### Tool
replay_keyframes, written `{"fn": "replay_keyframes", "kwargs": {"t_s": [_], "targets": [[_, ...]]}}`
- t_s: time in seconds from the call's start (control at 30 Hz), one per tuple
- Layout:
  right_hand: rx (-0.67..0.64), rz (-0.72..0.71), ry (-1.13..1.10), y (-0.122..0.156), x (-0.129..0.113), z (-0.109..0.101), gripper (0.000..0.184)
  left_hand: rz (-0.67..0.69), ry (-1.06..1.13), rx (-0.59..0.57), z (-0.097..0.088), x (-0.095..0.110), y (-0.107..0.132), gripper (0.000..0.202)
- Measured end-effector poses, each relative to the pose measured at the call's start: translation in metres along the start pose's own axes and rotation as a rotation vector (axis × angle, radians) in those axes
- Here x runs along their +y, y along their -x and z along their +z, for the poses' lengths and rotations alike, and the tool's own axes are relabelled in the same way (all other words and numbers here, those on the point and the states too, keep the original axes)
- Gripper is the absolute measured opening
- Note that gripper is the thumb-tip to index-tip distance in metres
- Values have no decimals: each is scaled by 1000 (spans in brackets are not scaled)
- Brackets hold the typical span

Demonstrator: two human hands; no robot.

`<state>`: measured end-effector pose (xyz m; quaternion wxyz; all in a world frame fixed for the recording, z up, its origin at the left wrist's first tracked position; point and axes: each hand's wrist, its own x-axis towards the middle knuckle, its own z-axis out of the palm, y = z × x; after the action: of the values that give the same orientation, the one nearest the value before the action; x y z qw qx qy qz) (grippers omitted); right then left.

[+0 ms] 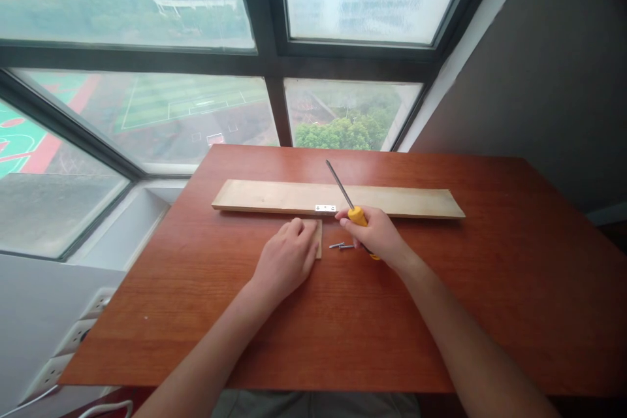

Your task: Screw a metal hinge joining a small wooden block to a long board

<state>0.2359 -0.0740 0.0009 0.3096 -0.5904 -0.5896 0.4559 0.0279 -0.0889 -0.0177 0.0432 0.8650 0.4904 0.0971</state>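
A long pale wooden board [274,194] lies across the table, with a small metal bracket [325,209] at the middle of its near edge. My left hand [290,251] presses down, fingers curled, over a small wooden piece [319,245] just in front of the board; most of the piece is hidden beneath the hand. In my right hand [382,235] is a screwdriver [357,215] with a yellow handle, its metal shaft slanting up and to the left above the board. Loose screws [337,245] lie between the hands, partly behind my right fingers.
The reddish-brown wooden table [196,320] reaches to a dark-framed window [264,65] at the back. Power sockets [73,336] and a white cable [105,408] are at the lower left. A grey wall [529,72] stands on the right.
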Motion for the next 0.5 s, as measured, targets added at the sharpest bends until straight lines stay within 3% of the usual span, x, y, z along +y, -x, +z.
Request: {"fn": "replay_keyframes", "kwargs": {"t_s": [0.27, 0.4, 0.5], "targets": [[-167, -214, 322, 4, 9, -16, 14, 37, 26, 47, 9, 6, 7, 37], [-205, -248, 461, 3, 14, -12, 19, 36, 64, 104, 13, 3, 6, 32], [-202, -242, 536, 2, 17, -7, 8, 26, 85, 135, 16, 2, 7, 35]]}}
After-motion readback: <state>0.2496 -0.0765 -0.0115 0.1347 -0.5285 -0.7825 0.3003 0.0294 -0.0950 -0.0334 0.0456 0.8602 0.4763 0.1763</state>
